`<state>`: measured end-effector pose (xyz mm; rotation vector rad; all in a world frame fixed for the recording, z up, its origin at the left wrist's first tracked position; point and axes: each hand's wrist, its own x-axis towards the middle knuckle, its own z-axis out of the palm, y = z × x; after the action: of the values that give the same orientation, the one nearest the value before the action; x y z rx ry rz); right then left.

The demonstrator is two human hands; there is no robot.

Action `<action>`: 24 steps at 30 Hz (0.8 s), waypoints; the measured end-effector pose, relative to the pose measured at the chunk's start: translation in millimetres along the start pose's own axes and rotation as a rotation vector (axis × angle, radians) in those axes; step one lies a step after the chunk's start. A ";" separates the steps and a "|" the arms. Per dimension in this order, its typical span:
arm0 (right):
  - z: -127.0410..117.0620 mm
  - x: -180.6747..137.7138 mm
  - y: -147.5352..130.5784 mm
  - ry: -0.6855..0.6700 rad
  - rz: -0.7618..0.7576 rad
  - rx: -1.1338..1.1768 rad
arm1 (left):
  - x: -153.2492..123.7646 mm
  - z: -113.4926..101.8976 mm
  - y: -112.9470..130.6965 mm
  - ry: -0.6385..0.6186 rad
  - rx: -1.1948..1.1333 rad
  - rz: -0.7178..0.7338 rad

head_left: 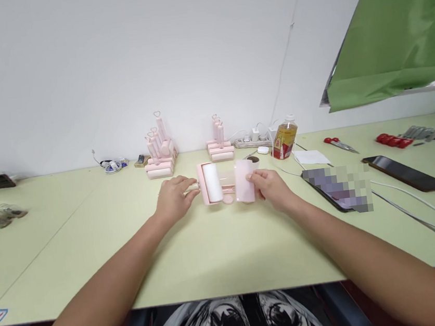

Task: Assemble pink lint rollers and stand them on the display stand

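My left hand (175, 199) is closed around the handle of a pink lint roller (212, 183), its white roll facing me above the table. Between the thumb and fingers of my right hand (270, 185) is a pink curved cover (244, 182), held upright to the right of the roller and apart from it. Behind and between the two, other pink pieces (228, 193) lie on the table, partly hidden. Farther back stand two groups of pink lint rollers, one on the left (159, 159) and one near the middle (220, 149), with handles pointing up.
A drink bottle (284, 138) stands by a power strip (253, 142) at the wall. Two phones, one blurred (336, 188) and one dark (406, 173), lie to the right with white cables. Red-handled tools (340, 145) and coiled cables (113, 166) lie on the table (212, 257).
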<state>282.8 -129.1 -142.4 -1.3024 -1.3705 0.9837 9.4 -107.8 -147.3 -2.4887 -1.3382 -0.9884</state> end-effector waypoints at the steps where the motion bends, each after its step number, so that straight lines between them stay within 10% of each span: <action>1: -2.9 1.8 0.3 0.020 -0.004 0.007 | 1.1 -1.7 -5.3 0.025 0.004 -0.011; 24: 8.9 -7.7 -6.5 -0.090 0.026 0.013 | 1.9 -4.3 -13.6 0.021 0.000 -0.037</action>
<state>272.5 -136.9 -138.8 -1.2825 -1.4165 1.0783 -2.7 -100.3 -145.2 -2.4547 -1.3833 -1.0201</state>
